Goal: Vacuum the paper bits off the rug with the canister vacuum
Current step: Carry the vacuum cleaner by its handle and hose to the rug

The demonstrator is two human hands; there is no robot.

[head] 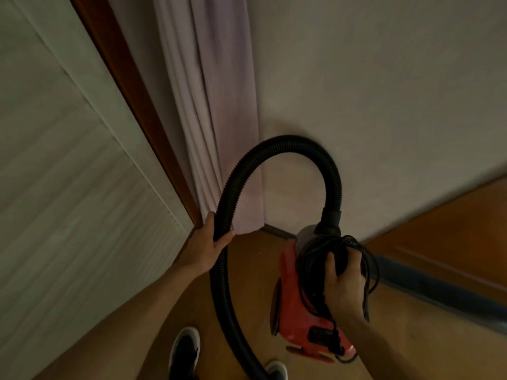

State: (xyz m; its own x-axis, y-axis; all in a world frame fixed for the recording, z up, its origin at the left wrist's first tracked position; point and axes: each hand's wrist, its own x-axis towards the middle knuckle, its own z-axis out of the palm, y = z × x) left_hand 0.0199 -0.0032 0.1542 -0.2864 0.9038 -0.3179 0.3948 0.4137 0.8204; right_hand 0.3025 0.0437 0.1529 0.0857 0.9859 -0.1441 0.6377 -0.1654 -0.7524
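A red canister vacuum (299, 316) hangs above the wooden floor in a room corner. My right hand (344, 283) grips its black top handle together with a bundle of coiled black cord (354, 250). A black ribbed hose (290, 145) arches up from the vacuum's front and comes down on the left. My left hand (208, 245) is closed around that hose. The hose runs on down past my feet and out of the frame's bottom edge. No rug or paper bits are in view.
A pale pink curtain (216, 119) hangs in the corner beside a brown door frame (131, 86) and a white sliding door (63, 160). A plain wall (384, 91) stands ahead. My black shoes (186, 352) are on the wooden floor (439, 242). A dark blue strip (439, 294) lies at right.
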